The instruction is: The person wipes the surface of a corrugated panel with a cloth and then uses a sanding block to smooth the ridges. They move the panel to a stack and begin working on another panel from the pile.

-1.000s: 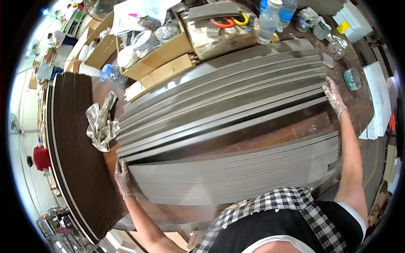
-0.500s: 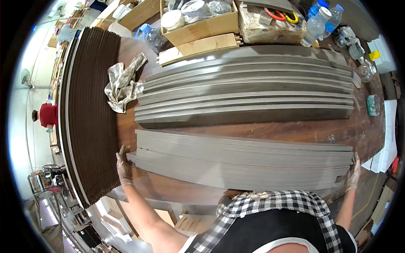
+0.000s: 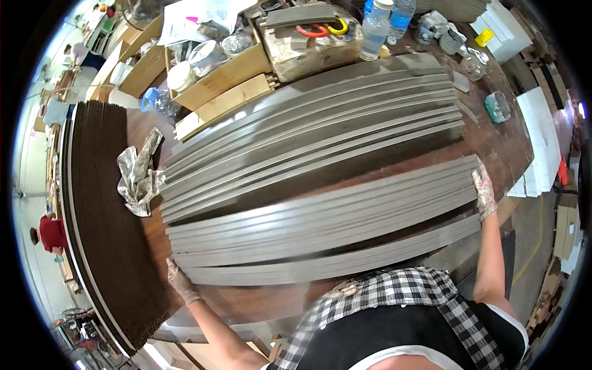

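Long flat grey strips lie side by side in front of me, in a wider group [image 3: 320,216] and a narrower group [image 3: 333,254] nearer to me. A dark wedge-shaped gap parts the two groups toward the right. My left hand [image 3: 180,282], in a thin see-through glove, is at the left ends of the strips, its fingers closed against them. At the right end of the wider group, my right hand [image 3: 485,192], gloved and smudged, has its fingers round the edge. Beyond lies a stepped stack of similar grey strips [image 3: 308,139].
A tall stack of dark brown slats [image 3: 111,216] stands at the left, beside a crumpled stained cloth [image 3: 139,176]. Toward the back are a cardboard box [image 3: 228,68], orange- and yellow-handled tools [image 3: 324,29] and clear bottles [image 3: 375,34]. White sheets [image 3: 536,142] hang over the right edge.
My view has turned, so the table now slants up to the right. A gap has opened between the wider and narrower groups of strips, whose staggered ends now sit more evenly.
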